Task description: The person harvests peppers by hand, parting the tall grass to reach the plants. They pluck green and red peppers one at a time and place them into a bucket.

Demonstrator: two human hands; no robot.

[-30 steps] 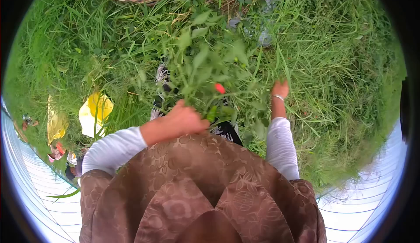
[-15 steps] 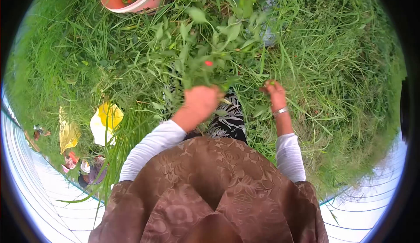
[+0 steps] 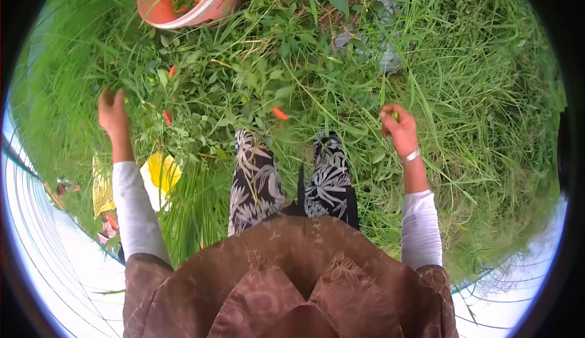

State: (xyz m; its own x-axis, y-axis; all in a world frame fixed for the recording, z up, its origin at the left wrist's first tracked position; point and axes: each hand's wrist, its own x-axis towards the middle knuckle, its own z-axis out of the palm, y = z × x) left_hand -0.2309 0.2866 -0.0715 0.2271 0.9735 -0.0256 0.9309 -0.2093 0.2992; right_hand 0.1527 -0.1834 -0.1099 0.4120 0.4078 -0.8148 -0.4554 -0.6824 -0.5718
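My left hand (image 3: 113,116) reaches out to the left at the edge of a leafy pepper plant (image 3: 210,94). Its fingers are bent and partly lost among the leaves, with a bit of green by them; what they grip is not clear. Red peppers (image 3: 167,117) hang among the foliage near this hand, and another red pepper (image 3: 280,113) shows above my knees. Off to the right, my right hand (image 3: 401,132) is curled closed above the grass. A small green pepper (image 3: 395,116) peeks out between its fingers.
A pinkish bucket (image 3: 210,10) holding green and red peppers stands at the upper left. Yellow and white bags (image 3: 162,176) lie in the grass to the left. Grey plastic sheeting (image 3: 387,58) shows through the growth. Tall grass (image 3: 475,94) covers the right side.
My left hand has swung from the middle far out to the left, and the foliage over my legs has shifted, uncovering both. My right hand has moved slightly right.
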